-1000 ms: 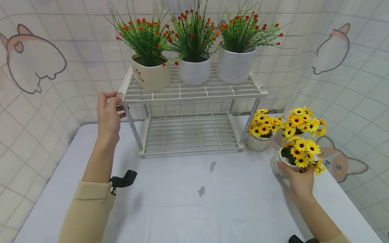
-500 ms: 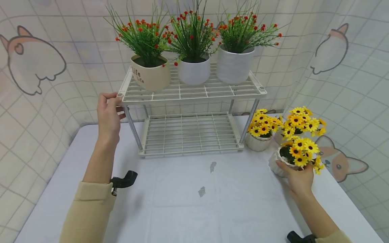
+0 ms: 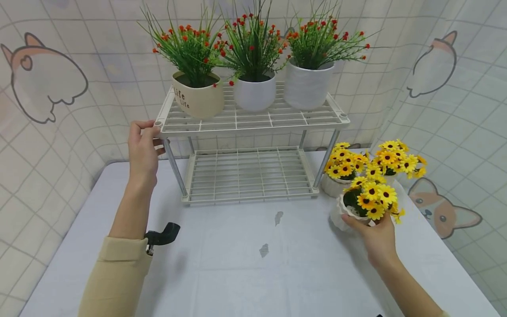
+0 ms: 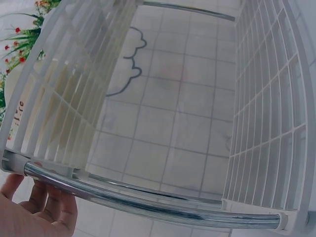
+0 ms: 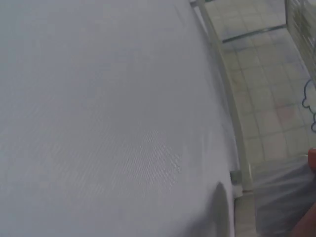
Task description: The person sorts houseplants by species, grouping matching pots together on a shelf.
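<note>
At the near left corner of the white two-tier wire shelf, my left hand grips the upper tier beside its metal post. The left wrist view has the fingers of this hand curled behind the chrome post. My right hand holds a white ruffled pot of yellow daisies by its near side, thumb at the rim. The pot leans left and its shadow falls on the cloth. In the right wrist view only a bit of the right hand shows, at the right edge.
Three pots with red-flowered grass, a cream pot, a small white pot and a ribbed white pot, stand on the upper tier. Two more daisy pots, a nearer pot and yellow flowers behind, sit right of the shelf. White cloth covers the table.
My right hand has moved left with the daisy pot, away from the table's right side and closer to the shelf. My left hand stays on the shelf corner.
</note>
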`<action>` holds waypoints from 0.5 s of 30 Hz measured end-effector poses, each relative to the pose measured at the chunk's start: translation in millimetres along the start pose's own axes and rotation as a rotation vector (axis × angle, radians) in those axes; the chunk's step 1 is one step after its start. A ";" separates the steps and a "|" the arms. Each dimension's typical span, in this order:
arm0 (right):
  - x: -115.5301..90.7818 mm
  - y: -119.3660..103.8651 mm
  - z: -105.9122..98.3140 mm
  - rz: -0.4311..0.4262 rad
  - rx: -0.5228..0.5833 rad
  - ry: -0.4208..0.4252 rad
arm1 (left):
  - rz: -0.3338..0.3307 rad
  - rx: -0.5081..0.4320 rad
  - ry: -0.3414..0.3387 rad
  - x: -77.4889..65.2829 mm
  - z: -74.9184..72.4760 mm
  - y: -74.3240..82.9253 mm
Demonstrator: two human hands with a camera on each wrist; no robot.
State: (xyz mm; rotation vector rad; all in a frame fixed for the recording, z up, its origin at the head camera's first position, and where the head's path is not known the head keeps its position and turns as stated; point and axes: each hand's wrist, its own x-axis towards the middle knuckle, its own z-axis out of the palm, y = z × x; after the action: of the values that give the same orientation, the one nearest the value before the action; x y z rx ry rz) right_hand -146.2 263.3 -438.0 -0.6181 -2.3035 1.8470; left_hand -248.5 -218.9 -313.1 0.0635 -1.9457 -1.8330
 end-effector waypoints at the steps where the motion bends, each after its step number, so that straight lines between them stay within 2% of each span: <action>1: -2.6 -4.1 4.2 -0.015 -0.004 -0.027 | 0.003 0.000 0.000 0.1 0.3 0.3; 9: -16.1 -28.7 42.1 -0.164 0.039 -0.245 | 0.008 -0.013 -0.005 0.3 0.6 2.2; 15: -17.6 -38.2 72.2 -0.226 0.064 -0.309 | -0.008 -0.023 0.000 -0.4 -0.8 3.1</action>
State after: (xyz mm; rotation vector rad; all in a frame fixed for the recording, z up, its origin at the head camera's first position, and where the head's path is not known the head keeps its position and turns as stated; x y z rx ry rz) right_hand -164.1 184.5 -416.4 -0.0595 -2.3612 2.0122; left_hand -247.0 -219.2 -310.2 0.0632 -1.9264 -1.8605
